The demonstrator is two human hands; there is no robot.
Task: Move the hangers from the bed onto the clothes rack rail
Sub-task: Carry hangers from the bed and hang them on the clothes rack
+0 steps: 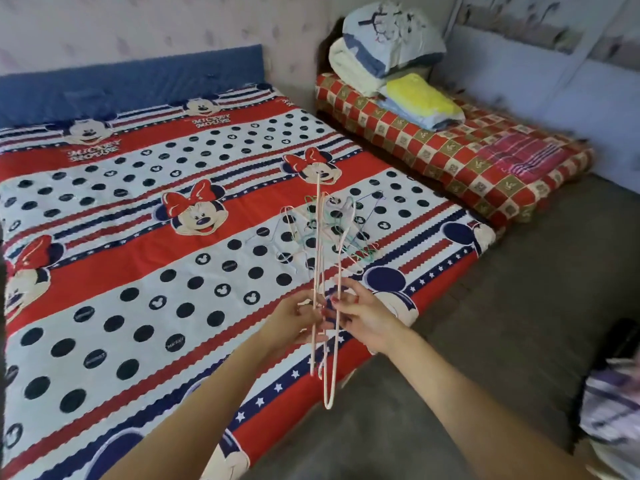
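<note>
Both hands, the left hand [300,318] and right hand [360,315], pinch thin pink hangers [317,258] above the bed [138,271]; they could snag the tangled pile [332,230] below and drag it off.

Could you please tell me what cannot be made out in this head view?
- Rack rail: outside the frame.
- Number of hangers in the pile: thin wires overlap and blur.
- Left hand grip on the pink hangers: fingers hidden behind the wires.
- Object at right edge: cut off, blurred.
</note>
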